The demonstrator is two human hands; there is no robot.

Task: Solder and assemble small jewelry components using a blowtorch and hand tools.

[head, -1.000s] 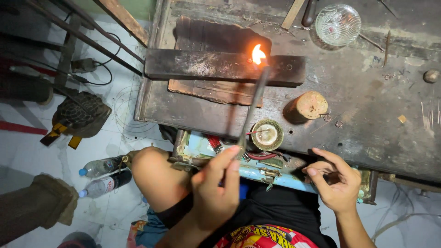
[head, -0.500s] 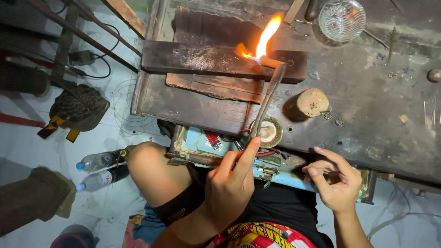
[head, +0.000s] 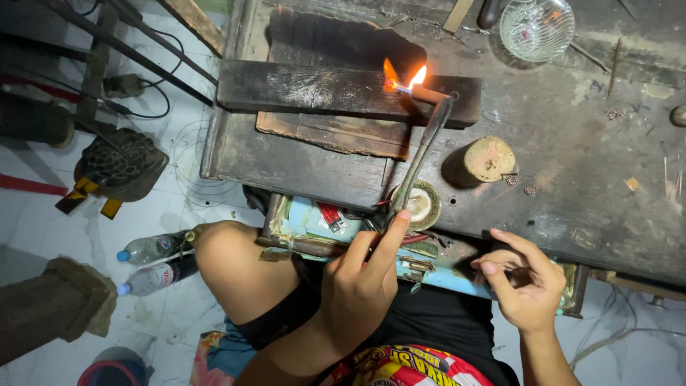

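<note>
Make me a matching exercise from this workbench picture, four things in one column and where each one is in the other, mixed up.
Things:
1. torch
2. glass bowl
3. plastic bottles
4. wooden stump

Places:
A. on the floor beside the knee
B. upright on the bench, right of the torch
C. in the left hand, flame on the charred block
D. far edge of the bench, top of the view

Pairs: 1-C, 2-D, 3-A, 4-B

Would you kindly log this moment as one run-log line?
left hand: holds lit torch | flame: on charred wood block | right hand: fingers curled at bench edge, contents unclear
</note>
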